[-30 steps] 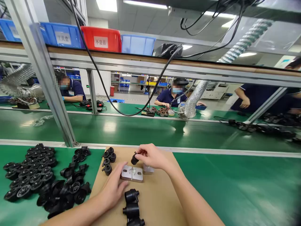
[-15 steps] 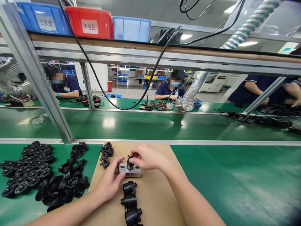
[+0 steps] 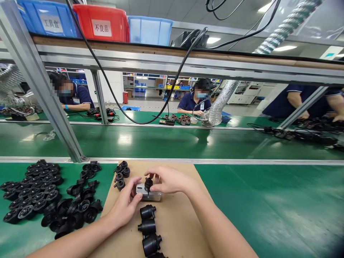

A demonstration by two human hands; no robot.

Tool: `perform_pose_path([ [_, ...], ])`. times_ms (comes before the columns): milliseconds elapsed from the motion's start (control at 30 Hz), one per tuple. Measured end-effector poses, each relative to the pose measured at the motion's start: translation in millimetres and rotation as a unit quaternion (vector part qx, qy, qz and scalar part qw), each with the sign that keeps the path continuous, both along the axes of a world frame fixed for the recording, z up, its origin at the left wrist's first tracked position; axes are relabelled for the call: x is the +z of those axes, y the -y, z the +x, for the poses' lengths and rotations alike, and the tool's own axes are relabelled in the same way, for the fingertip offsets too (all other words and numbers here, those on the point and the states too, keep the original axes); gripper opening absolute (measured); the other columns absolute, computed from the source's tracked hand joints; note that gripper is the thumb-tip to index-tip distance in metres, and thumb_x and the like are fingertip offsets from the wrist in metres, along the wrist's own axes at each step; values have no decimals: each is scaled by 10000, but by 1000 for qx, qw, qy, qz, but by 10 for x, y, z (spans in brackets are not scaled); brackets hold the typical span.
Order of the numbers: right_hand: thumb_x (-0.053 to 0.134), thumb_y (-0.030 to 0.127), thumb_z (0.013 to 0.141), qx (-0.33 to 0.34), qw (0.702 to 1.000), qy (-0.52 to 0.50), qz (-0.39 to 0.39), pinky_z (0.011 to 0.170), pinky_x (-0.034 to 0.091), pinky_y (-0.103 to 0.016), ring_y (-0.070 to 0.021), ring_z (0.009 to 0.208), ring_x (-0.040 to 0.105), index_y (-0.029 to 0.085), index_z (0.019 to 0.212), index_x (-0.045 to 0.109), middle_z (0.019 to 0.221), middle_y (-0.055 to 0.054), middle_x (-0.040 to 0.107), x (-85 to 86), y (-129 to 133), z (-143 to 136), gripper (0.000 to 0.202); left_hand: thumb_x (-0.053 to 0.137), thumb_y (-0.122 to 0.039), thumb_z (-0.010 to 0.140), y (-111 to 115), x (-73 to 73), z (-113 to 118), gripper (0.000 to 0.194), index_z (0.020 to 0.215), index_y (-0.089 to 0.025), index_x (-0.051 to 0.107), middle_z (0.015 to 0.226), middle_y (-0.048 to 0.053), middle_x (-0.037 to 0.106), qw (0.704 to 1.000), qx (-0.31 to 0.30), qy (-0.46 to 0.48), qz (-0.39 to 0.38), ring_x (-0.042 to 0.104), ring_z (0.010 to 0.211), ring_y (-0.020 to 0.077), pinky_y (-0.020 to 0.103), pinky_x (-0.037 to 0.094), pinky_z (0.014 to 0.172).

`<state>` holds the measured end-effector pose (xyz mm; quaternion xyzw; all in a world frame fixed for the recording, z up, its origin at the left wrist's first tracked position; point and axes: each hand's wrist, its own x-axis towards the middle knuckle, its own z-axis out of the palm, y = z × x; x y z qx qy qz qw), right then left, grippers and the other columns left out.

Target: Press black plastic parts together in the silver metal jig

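A silver metal block (image 3: 154, 196) with slots in its top lies on a brown board (image 3: 177, 218). My left hand (image 3: 128, 200) grips the block's left end between thumb and fingers. On the block sits a small black plastic cap with a side spout (image 3: 148, 184). My right hand (image 3: 165, 180) has its thumb and fingers around that cap from the right and behind. Nearer to me, several black plastic housings (image 3: 148, 226) lie in a column. Several smaller black caps (image 3: 123, 173) stand beyond my left hand.
Many black round parts (image 3: 34, 193) and a looser pile of black parts (image 3: 72, 211) cover the green bench at left. A metal frame post (image 3: 57, 93) rises there. Beyond runs a green belt (image 3: 150, 141), with co-workers seated behind it. A black cable (image 3: 139, 123) hangs in front.
My right hand's fingers have opened out and shifted slightly around the small cap. The left hand keeps its hold on the metal block.
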<state>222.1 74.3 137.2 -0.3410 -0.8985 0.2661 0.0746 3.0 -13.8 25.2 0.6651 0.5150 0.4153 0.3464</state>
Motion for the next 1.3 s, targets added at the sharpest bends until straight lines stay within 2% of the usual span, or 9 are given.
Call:
perform_pose_path([
  [200, 755, 205, 798, 12, 998, 47, 36, 580, 347, -248, -169, 702, 626, 251, 1072, 794, 826, -3, 756, -56, 12, -77, 280, 550, -342, 1008, 2, 5, 9, 463, 1453, -223, 509, 1349, 133, 667, 1000, -1, -1, 4, 649, 1007, 266, 445, 521, 967],
  [767, 731, 310, 790, 0, 992, 104, 71, 584, 341, -289, -242, 761, 686, 183, 908, 791, 842, -86, 787, -29, 43, -159, 183, 539, -346, 1036, -16, -85, -16, 457, 1474, -250, 455, 1401, 130, 624, 1000, -10, 8, -1, 631, 1137, 280, 459, 482, 1021],
  [833, 765, 374, 807, 1, 993, 104, 57, 599, 373, -285, -245, 786, 700, 194, 970, 801, 860, -77, 790, -17, 31, -136, 246, 543, -349, 1036, -16, -93, -20, 457, 1474, -251, 456, 1414, 134, 618, 1000, -10, 8, -1, 621, 1172, 289, 463, 479, 1028],
  [900, 759, 458, 846, -7, 995, 96, 24, 647, 436, -271, -236, 848, 722, 233, 1217, 760, 954, -56, 801, -4, 2, -61, 433, 546, -344, 1032, -16, -92, -18, 457, 1471, -253, 460, 1425, 134, 611, 1000, -6, 8, -1, 617, 1179, 292, 456, 489, 1007],
  [967, 732, 479, 874, -35, 995, 91, -12, 756, 495, -269, -235, 987, 729, 269, 1489, 575, 1154, -60, 781, -5, -44, 60, 668, 558, -311, 1014, -15, -87, -9, 464, 1465, -255, 464, 1429, 130, 606, 1000, -3, 6, 0, 623, 1143, 282, 441, 504, 972],
  [1033, 791, 412, 801, -72, 991, 111, -32, 857, 514, -301, -277, 1151, 692, 255, 1579, 453, 1356, -103, 700, -40, -103, 196, 862, 577, -262, 981, -10, -84, 7, 486, 1456, -255, 474, 1391, 121, 622, 1000, 3, -7, 0, 634, 1012, 251, 429, 519, 925],
  [1100, 870, 293, 647, -95, 983, 153, -36, 849, 521, -338, -337, 1172, 676, 229, 1491, 555, 1385, -134, 676, -112, -170, 300, 904, 589, -232, 955, -3, -83, 22, 505, 1448, -251, 479, 1338, 112, 636, 1000, 12, -27, 2, 613, 895, 222, 427, 527, 897],
  [1167, 856, 195, 572, -109, 975, 188, -43, 769, 516, -335, -338, 1050, 711, 222, 1291, 692, 1239, -116, 739, -204, -234, 348, 737, 589, -222, 950, 6, -84, 30, 508, 1445, -253, 476, 1321, 108, 627, 999, 16, -43, 8, 599, 866, 213, 423, 533, 880],
  [1300, 802, 293, 654, -132, 971, 198, -37, 688, 488, -320, -289, 870, 720, 211, 1047, 738, 994, -81, 769, -336, -323, 344, 407, 575, -215, 965, 31, -70, 26, 506, 1455, -270, 462, 1350, 108, 598, 997, 8, -71, 25, 619, 962, 241, 423, 549, 889],
])
